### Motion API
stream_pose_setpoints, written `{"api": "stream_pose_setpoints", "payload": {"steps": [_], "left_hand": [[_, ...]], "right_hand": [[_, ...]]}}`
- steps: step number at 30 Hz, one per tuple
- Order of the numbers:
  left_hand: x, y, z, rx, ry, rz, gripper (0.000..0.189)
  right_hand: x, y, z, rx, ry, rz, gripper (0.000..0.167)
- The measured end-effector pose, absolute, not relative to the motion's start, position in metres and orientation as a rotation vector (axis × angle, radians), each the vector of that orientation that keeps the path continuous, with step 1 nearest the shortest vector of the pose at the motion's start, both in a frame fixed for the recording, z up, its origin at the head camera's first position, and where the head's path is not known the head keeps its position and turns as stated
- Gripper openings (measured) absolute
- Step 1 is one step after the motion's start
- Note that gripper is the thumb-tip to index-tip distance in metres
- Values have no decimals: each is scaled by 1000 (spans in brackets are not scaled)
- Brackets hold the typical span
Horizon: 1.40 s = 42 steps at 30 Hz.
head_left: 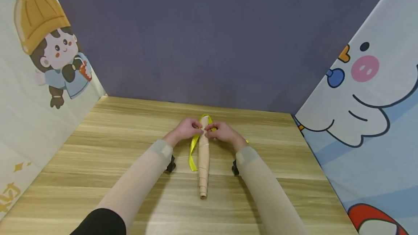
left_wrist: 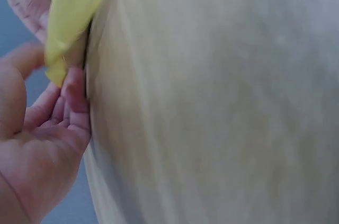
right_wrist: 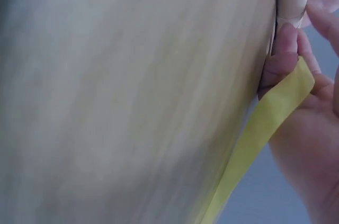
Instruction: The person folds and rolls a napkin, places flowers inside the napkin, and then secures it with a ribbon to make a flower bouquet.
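A long beige roll (head_left: 204, 159) of sheet material lies lengthwise on the table, its layered end toward me. Yellow ribbon (head_left: 192, 155) loops round its far end, with one tail hanging along the left side. My left hand (head_left: 187, 129) is at the roll's left, thumb and fingers pinching the ribbon (left_wrist: 74, 12) close against it. From the other side my right hand (head_left: 224, 132) reaches in; its curled fingers hold the other ribbon tail (right_wrist: 265, 115), which trails down past the palm. Fingertips of both hands nearly meet over the roll, partly hiding it.
The wood-grain table (head_left: 130, 130) ends at a dark grey-blue back wall (head_left: 196, 39). Cartoon-printed panels stand at the left (head_left: 49, 64) and right (head_left: 369, 93). Black wrist devices (head_left: 170, 164) sit under both forearms.
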<state>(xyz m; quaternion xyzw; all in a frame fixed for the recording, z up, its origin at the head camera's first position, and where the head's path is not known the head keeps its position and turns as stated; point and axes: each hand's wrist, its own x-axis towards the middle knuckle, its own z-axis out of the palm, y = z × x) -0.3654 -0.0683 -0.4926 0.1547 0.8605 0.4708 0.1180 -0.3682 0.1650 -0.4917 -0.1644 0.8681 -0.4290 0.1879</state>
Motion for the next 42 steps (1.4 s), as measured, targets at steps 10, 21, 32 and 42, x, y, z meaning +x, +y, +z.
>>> {"api": "stream_pose_setpoints", "payload": {"steps": [10, 21, 32, 42], "left_hand": [[-361, -74, -488, 562, 2467, 1190, 65], [-356, -70, -482, 507, 2629, 1005, 42], [-360, -68, -484, 426, 2630, 908, 56], [-353, -72, -487, 456, 2693, 986, 76]], "right_hand": [[-362, 163, -490, -474, 2506, -1088, 43], [-355, 162, -489, -463, 2605, -984, 32], [-353, 163, -489, -398, 2632, -1029, 38], [-360, 161, -495, -312, 2685, -1167, 41]]}}
